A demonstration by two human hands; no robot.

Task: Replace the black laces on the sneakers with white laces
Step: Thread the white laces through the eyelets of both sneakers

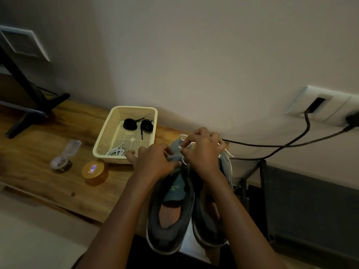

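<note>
**A:** Where are the shoes?

**B:** Side by side at 6 o'clock, heels nearest the camera: left sneaker and right sneaker. Both hands work at their far end.

**A:** And the fingers?

**B:** The left hand is curled, with thumb and fingertips clamped on the left sneaker's grey upper. The right hand is curled too, pinching the white lace, which loops out at that hand's 10 o'clock. I can't tell which eyelets the lace runs through.

**A:** The old laces?

**B:** The black laces lie bundled in the basket, at its 1 o'clock corner. The basket stands at 10 o'clock from the hands on the table. A white coil lies in its 7 o'clock corner.

**A:** Anything else?

**B:** A jar stands at 9 o'clock from the left hand, and cables trail off at 3 o'clock.
</note>
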